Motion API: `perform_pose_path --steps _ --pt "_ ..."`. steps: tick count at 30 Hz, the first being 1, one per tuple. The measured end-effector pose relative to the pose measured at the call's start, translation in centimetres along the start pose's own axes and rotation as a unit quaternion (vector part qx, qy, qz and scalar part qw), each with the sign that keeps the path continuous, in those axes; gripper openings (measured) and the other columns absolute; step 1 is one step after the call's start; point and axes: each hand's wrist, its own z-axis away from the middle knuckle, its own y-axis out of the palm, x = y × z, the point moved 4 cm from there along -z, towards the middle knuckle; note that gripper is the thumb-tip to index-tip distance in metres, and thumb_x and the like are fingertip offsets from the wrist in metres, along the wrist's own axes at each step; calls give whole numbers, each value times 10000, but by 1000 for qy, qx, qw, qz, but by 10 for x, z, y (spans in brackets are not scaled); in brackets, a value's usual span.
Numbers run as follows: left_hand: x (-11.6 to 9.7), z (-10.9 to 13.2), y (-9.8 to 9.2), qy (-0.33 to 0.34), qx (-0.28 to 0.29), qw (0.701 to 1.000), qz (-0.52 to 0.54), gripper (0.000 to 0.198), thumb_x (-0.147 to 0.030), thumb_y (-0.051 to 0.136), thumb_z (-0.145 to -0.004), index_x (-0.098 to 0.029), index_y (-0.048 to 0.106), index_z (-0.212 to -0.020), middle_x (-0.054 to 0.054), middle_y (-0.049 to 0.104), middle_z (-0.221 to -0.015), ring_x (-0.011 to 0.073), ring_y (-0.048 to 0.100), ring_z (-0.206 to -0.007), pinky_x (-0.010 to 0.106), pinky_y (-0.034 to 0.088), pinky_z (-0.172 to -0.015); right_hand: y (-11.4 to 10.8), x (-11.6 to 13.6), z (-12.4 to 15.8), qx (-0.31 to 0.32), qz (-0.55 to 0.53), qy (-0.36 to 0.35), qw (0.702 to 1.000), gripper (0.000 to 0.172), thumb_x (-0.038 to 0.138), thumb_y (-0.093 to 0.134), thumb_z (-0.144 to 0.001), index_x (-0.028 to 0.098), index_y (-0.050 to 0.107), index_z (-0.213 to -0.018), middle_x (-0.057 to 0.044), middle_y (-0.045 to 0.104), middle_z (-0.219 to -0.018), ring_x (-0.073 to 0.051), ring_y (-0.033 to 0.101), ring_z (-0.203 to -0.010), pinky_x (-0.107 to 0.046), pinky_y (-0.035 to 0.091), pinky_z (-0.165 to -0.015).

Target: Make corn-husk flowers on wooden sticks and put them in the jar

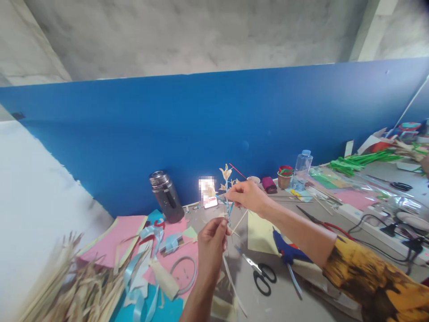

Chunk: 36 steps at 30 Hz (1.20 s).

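Note:
A handmade straw-coloured flower (225,172) stands upright before me, its thin stem (229,214) wound with light-blue strip. My left hand (212,237) pinches the stem low down, thumb against fingers. Higher up, my right hand (248,197) is closed with its fingertips at the stem, just under the petals. Whether those fingertips grip the stem itself or the blue strip, I cannot tell. A long pale strip (231,277) hangs down below my left hand. Scissors (258,268) with black handles lie on the table, just right of my left hand.
A dark flask (166,197) stands at the back left near a lit phone (210,202). Right of the scissors lies a blue glue gun (288,250). Dried husks (90,286) pile at front left. Pliers (315,219), a plastic bottle (302,172) and a power strip (368,226) are rightward.

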Motion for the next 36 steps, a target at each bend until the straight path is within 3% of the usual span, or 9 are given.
perform_pose_path --steps 8,20,30,36 --pt "-2 5 4 -23 -18 999 17 342 -449 771 -706 -143 665 -819 -36 572 -589 28 352 -381 181 218 -394 1 3 4 1 -3 10 1000 146 266 678 -719 156 673 -624 46 532 -466 -75 413 -441 -208 300 -446" --pt "4 3 6 -1 -17 1000 -8 353 -473 760 -723 -148 699 -847 -38 553 -607 37 374 -406 184 249 -401 -1 -4 2 -11 27 -13 1000 212 304 661 -741 158 635 -589 25 570 -493 -85 444 -462 -213 315 -459" --pt "-1 5 16 10 16 1000 9 293 -431 748 -742 -153 661 -714 -42 531 -574 32 360 -411 183 257 -418 -3 -6 3 -7 3 -3 1000 197 290 665 -715 157 631 -574 31 561 -491 -74 420 -447 -212 315 -448" --pt "0 6 23 -59 68 992 89 300 -399 795 -686 -144 642 -729 -33 562 -579 21 345 -392 180 194 -409 2 -9 0 -14 -10 32 999 237 247 658 -697 163 572 -494 14 539 -478 -79 431 -459 -216 328 -448"
